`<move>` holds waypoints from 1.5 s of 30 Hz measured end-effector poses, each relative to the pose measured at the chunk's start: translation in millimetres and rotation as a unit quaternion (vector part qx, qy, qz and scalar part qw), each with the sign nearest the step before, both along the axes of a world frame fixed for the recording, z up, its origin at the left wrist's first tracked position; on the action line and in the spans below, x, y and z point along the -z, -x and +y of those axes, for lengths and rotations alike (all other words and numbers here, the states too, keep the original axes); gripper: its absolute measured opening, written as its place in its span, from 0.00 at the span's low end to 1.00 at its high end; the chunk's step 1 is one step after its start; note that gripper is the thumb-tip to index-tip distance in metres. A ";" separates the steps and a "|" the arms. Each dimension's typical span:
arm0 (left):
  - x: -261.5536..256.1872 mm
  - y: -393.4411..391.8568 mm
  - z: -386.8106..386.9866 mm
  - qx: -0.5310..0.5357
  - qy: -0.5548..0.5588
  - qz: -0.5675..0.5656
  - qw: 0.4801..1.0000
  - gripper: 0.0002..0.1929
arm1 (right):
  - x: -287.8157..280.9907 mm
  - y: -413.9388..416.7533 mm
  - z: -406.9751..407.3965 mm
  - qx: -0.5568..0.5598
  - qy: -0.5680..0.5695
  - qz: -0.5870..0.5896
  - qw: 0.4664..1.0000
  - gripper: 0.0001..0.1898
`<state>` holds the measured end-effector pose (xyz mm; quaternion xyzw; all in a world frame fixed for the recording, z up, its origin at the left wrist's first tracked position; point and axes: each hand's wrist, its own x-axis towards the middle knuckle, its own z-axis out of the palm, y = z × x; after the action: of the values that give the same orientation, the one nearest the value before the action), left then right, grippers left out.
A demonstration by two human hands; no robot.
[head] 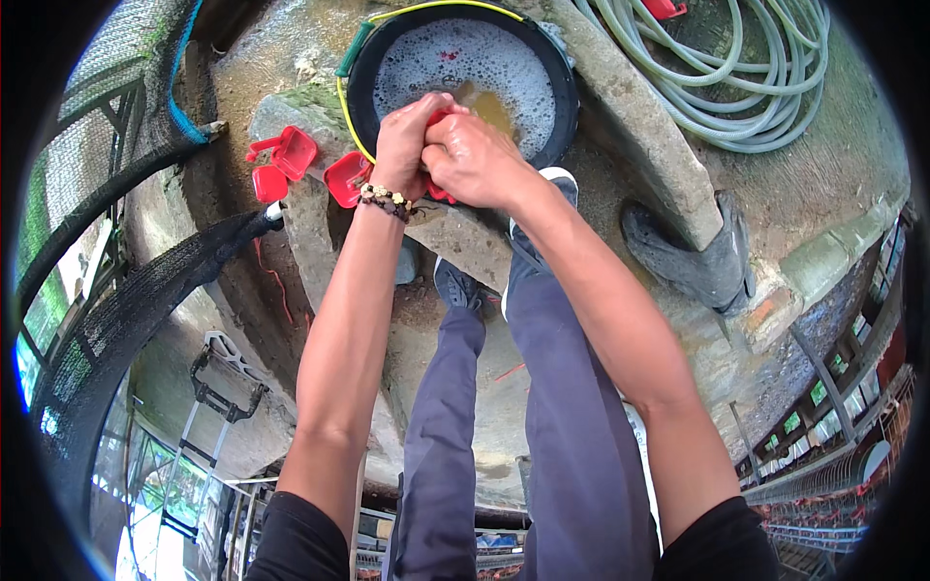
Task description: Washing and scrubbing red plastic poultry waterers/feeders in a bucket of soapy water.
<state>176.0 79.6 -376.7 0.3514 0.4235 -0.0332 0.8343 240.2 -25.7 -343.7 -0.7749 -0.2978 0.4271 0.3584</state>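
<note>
My left hand (403,141) and my right hand (468,156) meet at the near rim of a black bucket (567,94) of foamy water (465,58). Both are closed around a red plastic piece (438,118), mostly hidden by the fingers; more red shows just below the hands. Brownish water runs or swirls in the foam beyond my right hand. A small red bit floats near the far side. Left of my left hand, red plastic cups (293,152) lie on the stone ledge, with another red cup (345,180) close to my wrist.
A coiled clear hose (785,80) lies at the upper right. A dark wet cloth (683,261) hangs over the end of a concrete slab (632,109). Black netting (145,254) on a frame stands at the left. A folding hand cart (211,414) is at the lower left.
</note>
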 end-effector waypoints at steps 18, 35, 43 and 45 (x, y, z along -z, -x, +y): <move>24.6 12.9 -23.8 -0.101 -0.107 -0.025 0.989 0.08 | 41.8 17.5 -25.0 0.117 -0.076 0.284 0.949 0.09; 41.0 33.9 -26.5 -0.052 -0.027 -0.032 0.998 0.11 | 25.3 7.6 -10.9 -0.086 0.083 0.095 0.988 0.14; 48.7 3.6 -23.0 -0.201 0.199 -0.116 0.952 0.17 | 45.4 7.5 -46.3 0.310 -0.124 0.164 0.928 0.12; 53.9 4.6 -19.1 -0.313 0.256 -0.044 0.914 0.18 | 47.2 4.0 -48.3 0.306 -0.043 0.010 0.951 0.14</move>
<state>171.4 60.5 -430.7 -0.0239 0.4513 0.1374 0.8814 236.2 -73.9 -390.9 -0.8083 -0.0609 0.2918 0.5076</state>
